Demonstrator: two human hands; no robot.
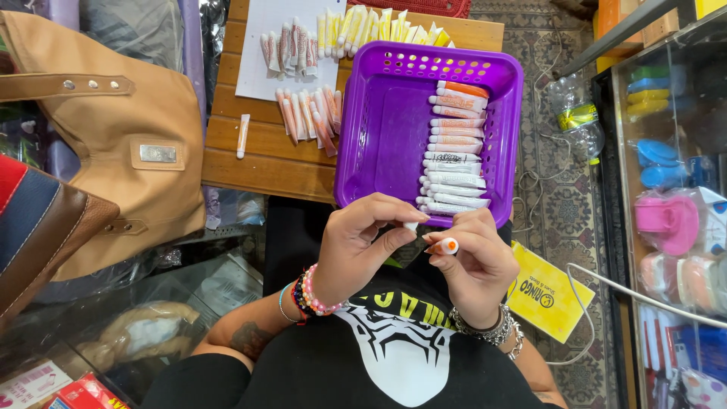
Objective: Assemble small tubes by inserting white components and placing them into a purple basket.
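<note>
Low in the frame, the right hand (473,261) grips an orange tube (443,246); the left hand (363,242) pinches its small cap (411,225). One row fills the purple basket (379,129); more tubes (307,113) lie on the table (257,151).

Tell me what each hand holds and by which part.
Right hand grips a small orange tube around its body, cap end out. Left hand pinches something small and white at its fingertips; what it is cannot be told.

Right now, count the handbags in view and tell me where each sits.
2. A tan handbag is left of the wooden table; a red, blue and brown striped handbag is at the left edge, partly cut off. Others may be hidden.
</note>
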